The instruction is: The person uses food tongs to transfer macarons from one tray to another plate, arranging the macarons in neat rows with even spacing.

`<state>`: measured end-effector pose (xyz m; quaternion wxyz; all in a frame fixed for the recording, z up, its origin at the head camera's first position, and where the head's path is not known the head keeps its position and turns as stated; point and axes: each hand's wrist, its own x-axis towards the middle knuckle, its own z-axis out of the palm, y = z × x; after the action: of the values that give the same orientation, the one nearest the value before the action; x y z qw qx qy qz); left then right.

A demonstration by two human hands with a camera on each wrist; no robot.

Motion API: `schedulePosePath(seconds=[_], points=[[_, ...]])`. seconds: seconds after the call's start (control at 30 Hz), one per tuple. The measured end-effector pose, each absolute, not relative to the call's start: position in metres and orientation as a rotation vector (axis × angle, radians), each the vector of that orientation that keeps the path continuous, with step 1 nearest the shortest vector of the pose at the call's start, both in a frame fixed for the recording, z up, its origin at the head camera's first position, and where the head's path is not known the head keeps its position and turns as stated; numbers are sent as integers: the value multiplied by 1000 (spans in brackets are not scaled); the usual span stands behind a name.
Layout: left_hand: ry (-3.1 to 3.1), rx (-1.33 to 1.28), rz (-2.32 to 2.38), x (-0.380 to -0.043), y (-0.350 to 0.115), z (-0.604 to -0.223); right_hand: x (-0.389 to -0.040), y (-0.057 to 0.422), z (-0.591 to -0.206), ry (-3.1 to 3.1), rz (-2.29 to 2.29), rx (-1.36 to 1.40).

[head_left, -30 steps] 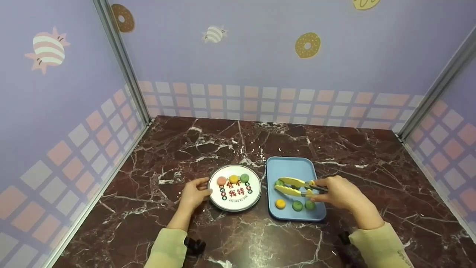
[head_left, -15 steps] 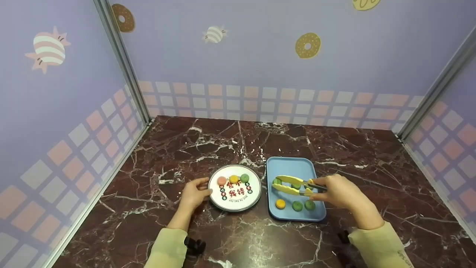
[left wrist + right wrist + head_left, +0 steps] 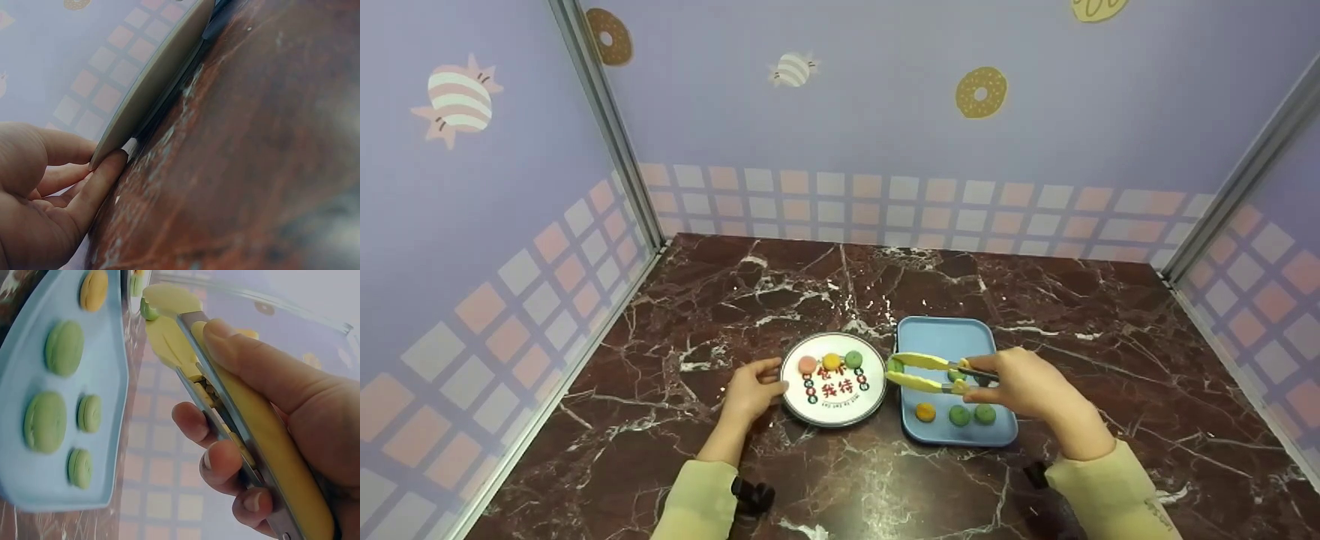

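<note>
The yellow-tipped tongs [image 3: 922,361], gripped in the right hand [image 3: 1027,380], had carried a green macaron [image 3: 895,366] leftward to the left edge of the blue tray [image 3: 945,336], suggesting a secure pickup. It lay left of that hand, near the round plate [image 3: 864,407], whose left rim the left hand [image 3: 750,391] pinched.

The left grip [image 3: 48,212] pinches a plate [image 3: 156,83] at its rim.

We list: one small walled booth [image 3: 885,135] — lilac panels [image 3: 1147,112], printed doughnuts [image 3: 981,76] and sweets [image 3: 793,70], metal corner posts [image 3: 610,124], marbled tabletop [image 3: 1072,300].
</note>
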<state>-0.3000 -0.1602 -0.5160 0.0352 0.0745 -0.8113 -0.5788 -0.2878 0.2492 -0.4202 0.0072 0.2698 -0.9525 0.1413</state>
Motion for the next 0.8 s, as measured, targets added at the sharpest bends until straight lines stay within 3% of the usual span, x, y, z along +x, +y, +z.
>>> schedulePosePath(seconds=[0.8], points=[[-2501,228,-1787,-299,-160,-515,-300,169,-428,-2892,500,1115]])
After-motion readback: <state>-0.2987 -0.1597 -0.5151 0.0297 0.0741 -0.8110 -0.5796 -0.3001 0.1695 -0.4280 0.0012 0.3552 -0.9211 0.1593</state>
